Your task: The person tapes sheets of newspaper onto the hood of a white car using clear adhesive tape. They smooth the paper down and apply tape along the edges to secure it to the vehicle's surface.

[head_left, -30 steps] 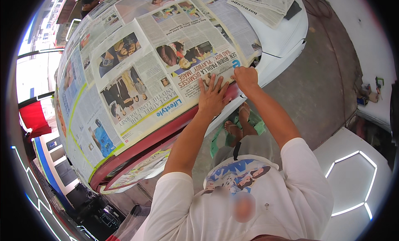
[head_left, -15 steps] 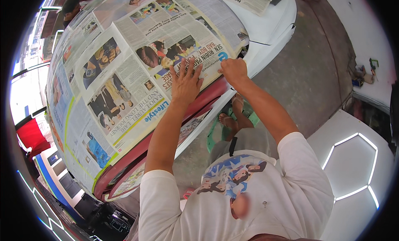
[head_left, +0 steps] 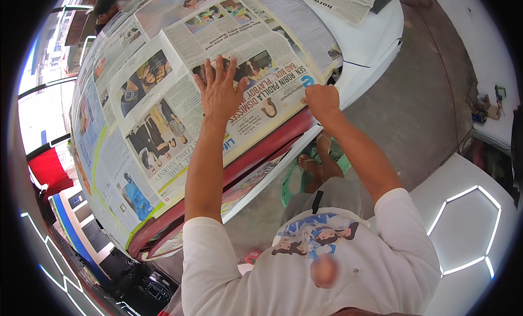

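Note:
Sheets of newspaper (head_left: 182,52) cover a large curved car surface, joined along their edges with pale yellowish tape. My left hand (head_left: 220,95) lies flat on the newspaper with its fingers spread, over a printed photo. At the sheet's near right corner my right hand (head_left: 323,102) is closed, its thumb against the paper's taped edge. Whatever its curled fingers may hold is hidden. Below that edge runs a dark red strip of bodywork (head_left: 280,132), with more newspaper under it.
A white car body panel (head_left: 365,60) extends right of the covered surface, with loose newspaper (head_left: 348,5) on top. A white panel (head_left: 463,190) reflects hexagonal lights at the right. Small items (head_left: 482,109) sit by the wall. Another person (head_left: 106,8) is at the far left.
My left hand has slid left and away across the newspaper, uncovering print and a small portrait. My right hand stays at the paper's edge. The whole view has shifted slightly.

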Tool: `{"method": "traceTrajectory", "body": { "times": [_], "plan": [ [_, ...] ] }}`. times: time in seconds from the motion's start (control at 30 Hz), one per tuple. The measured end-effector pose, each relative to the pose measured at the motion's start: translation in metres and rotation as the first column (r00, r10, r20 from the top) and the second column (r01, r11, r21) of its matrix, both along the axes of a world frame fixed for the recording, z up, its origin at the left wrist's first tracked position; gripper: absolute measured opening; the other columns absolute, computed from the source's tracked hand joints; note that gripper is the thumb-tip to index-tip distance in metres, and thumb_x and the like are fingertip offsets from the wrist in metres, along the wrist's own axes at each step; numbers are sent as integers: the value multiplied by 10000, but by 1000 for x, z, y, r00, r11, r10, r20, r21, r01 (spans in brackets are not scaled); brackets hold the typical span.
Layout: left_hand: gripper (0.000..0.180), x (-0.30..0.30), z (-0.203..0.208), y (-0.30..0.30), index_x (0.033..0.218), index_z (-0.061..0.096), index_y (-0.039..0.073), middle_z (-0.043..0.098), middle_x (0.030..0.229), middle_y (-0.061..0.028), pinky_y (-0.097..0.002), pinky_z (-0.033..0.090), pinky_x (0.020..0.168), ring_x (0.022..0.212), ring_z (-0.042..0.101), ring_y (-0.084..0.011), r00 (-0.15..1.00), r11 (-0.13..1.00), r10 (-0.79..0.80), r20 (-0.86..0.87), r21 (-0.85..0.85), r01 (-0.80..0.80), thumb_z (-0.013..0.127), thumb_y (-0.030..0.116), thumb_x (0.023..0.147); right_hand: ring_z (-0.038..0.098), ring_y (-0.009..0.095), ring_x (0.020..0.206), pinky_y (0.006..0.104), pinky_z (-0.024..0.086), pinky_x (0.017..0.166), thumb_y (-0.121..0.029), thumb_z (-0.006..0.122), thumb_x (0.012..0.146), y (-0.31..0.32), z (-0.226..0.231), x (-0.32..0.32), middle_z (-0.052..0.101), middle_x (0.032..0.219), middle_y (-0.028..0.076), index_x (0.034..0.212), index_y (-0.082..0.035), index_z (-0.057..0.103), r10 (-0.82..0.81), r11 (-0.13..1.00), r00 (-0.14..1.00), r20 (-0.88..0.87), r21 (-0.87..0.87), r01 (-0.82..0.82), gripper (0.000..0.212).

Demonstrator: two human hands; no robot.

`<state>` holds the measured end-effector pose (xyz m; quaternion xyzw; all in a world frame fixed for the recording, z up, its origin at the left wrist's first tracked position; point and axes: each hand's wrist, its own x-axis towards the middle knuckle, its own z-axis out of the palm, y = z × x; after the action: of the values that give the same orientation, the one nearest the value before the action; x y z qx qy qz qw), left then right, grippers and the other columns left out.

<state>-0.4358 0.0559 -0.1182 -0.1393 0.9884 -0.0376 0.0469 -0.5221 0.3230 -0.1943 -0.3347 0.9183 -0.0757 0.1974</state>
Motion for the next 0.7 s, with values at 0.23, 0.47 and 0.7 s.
{"method": "traceTrajectory", "body": {
  "times": [0.23,0.47,0.7],
  "plan": [
    [782,14,7,-67,1635,335,365,235,1735,-66,-739,49,1228,1610,118,-375,958,985,140,249,-130,-110,365,785,977,761,297,774,432,522,735,-284,786,873,-8,3,3,757,799,136,819,-90,775,-17,999,1000,1,-47,17,202],
    [773,5,6,-63,1633,336,370,209,1743,-40,-723,21,1239,1617,84,-357,954,988,133,267,-111,-107,344,783,980,741,313,726,463,511,714,-351,803,850,1,-4,0,739,759,146,795,-54,755,1,994,1000,-9,-105,-2,305],
    [669,7,-3,-29,1614,394,266,270,1721,-82,-774,-10,1194,1613,114,-360,995,966,100,-16,-237,-101,529,557,1027,740,307,701,433,514,675,-329,801,858,-4,0,-1,730,727,141,762,-70,760,22,998,1000,-21,-66,-24,279]
  ]
}}
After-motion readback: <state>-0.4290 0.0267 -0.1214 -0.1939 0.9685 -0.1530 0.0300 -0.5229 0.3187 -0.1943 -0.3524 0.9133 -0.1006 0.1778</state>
